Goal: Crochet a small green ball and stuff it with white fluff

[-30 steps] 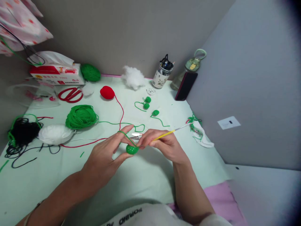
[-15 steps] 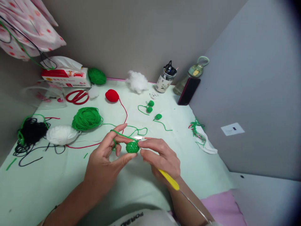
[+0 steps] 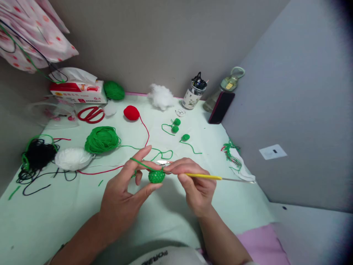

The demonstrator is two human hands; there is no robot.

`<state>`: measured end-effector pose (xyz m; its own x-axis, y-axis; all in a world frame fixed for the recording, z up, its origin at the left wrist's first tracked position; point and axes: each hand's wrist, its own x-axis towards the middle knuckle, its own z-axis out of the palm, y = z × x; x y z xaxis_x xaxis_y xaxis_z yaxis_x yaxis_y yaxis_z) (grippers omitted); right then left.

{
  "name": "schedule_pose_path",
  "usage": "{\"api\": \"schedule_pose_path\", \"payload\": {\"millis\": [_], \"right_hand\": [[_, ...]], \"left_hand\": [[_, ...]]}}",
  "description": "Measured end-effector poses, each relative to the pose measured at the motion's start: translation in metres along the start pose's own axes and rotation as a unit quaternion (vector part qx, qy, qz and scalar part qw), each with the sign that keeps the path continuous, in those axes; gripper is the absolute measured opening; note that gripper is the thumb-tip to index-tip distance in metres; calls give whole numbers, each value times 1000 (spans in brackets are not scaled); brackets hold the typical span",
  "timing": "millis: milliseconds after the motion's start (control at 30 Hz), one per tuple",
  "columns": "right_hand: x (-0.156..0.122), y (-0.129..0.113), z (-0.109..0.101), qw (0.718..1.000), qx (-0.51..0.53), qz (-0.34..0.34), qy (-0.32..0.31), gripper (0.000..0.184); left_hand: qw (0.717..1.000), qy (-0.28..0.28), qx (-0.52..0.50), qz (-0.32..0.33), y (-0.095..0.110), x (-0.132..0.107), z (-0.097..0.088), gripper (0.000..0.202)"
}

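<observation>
Between the thumb and fingers of my left hand (image 3: pixel 124 184) is a small green crocheted ball (image 3: pixel 156 176). Green yarn (image 3: pixel 142 163) runs taut over the raised index finger down to the ball's top. My right hand (image 3: pixel 198 184) grips a crochet hook by its yellow handle (image 3: pixel 204 176); the hook lies nearly level, its tip at the ball's upper right edge. Whether the tip is inside a stitch I cannot tell. Behind the fingers lies a shiny pointed blade-like tool (image 3: pixel 163 162), partly hidden. A loose green yarn skein (image 3: pixel 102 140) lies to the left.
Farther back are a red yarn ball (image 3: pixel 131 113), red scissors (image 3: pixel 91 115), white stuffing (image 3: pixel 161 96), a pen jar (image 3: pixel 192 96) and a phone (image 3: pixel 222 107) against a bottle. Small green crocheted pieces (image 3: pixel 185 137) lie mid-table. White yarn (image 3: pixel 73 158) and black yarn (image 3: pixel 41 156) lie left.
My right hand has turned, swinging the hook's yellow handle up from a steep downward slant to nearly level. The green ball has dropped slightly in my left hand.
</observation>
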<state>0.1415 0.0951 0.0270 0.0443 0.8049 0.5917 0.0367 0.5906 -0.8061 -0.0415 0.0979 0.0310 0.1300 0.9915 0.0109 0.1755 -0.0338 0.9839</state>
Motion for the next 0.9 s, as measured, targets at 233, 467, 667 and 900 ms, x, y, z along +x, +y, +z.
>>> {"api": "schedule_pose_path", "payload": {"millis": [233,467,667,900], "right_hand": [[-2,1,0,987,-99,-115,-44,23],[6,1,-3,998,-27,-24,-44,17],[-3,3,2,971,-200,-123,-47,22],[-19,8,8,921,-303,-245,-12,36]], "left_hand": [[998,4,-33,-51,-1,1,1,62],[994,33,-92,-56,3,-2,4,65],[980,49,-157,-111,11,3,9,75],[932,-22,-321,-168,12,7,10,99]]}}
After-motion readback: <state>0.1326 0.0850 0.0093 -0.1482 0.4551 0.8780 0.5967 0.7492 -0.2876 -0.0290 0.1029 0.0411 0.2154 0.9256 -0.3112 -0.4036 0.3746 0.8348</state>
